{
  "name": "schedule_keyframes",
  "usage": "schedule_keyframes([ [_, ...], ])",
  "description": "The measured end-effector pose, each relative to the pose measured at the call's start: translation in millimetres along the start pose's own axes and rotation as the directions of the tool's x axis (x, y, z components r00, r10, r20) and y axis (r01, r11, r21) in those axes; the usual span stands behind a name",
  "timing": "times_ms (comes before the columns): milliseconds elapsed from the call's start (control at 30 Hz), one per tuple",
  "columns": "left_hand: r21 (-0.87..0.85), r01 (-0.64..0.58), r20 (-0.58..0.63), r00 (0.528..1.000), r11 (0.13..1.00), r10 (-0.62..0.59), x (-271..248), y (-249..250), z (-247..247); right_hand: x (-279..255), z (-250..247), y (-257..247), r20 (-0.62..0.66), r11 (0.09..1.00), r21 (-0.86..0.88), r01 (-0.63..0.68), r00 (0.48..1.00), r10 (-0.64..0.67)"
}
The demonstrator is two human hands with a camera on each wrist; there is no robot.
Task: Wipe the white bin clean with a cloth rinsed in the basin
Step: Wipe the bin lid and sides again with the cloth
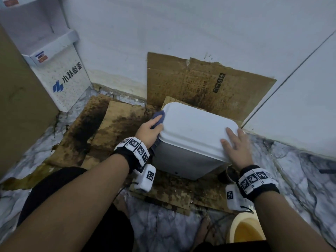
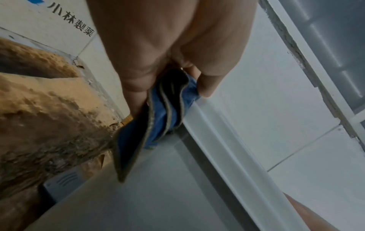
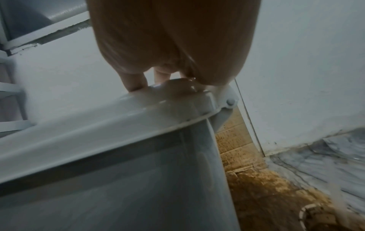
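Note:
The white bin (image 1: 190, 131) stands on stained cardboard with its lid closed. My left hand (image 1: 151, 130) grips a folded blue cloth (image 1: 158, 118) and holds it against the lid's left edge. In the left wrist view the cloth (image 2: 158, 117) hangs from my curled fingers (image 2: 205, 84) down over the lid's rim and the bin's side (image 2: 177, 187). My right hand (image 1: 234, 144) lies flat on the lid's near right corner with straight fingers. From the right wrist, fingertips (image 3: 134, 82) press on the lid's rim (image 3: 98, 125) near the hinge. The basin (image 1: 243, 231) holds yellowish water at the lower right.
Dirty cardboard sheets (image 1: 112, 128) cover the floor, and another sheet (image 1: 200, 82) leans on the back wall. A white printed box (image 1: 67, 82) and a brown carton (image 1: 18, 106) stand at the left. A small dark cup (image 1: 229, 173) sits by the bin's right foot. A white panel (image 1: 300, 106) closes the right.

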State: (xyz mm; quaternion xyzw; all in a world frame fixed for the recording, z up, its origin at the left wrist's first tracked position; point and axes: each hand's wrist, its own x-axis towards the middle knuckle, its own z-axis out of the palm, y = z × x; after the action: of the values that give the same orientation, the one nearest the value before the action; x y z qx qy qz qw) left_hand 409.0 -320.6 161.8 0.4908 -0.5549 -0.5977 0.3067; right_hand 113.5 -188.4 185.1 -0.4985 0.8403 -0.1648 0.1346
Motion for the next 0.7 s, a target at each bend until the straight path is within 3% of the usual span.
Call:
schedule_keyframes([
  [200, -0.028, 0.071, 0.112, 0.991, 0.997, -0.067, 35.1, 20.4, -6.2, -0.1, 1.0, -2.3, 0.017, 0.999, 0.013, -0.031, 0.999, 0.030],
  [333, -0.016, 0.107, 0.125, 0.987, 0.994, -0.104, 62.5, 23.3, -5.4, -0.5, 1.8, -3.3, 0.008, 0.999, 0.035, -0.034, 0.999, 0.034],
  [600, 0.171, -0.003, -0.032, 0.999, 0.985, 0.009, 46.5, 33.3, -5.6, -3.6, -1.7, -5.2, 0.031, 0.999, 0.004, -0.031, 0.999, 0.031],
  [700, 0.180, 0.027, -0.036, 0.999, 0.983, -0.021, 23.7, 23.5, -4.9, -4.9, -1.9, -3.2, 0.042, 0.999, 0.020, -0.033, 0.999, 0.032],
])
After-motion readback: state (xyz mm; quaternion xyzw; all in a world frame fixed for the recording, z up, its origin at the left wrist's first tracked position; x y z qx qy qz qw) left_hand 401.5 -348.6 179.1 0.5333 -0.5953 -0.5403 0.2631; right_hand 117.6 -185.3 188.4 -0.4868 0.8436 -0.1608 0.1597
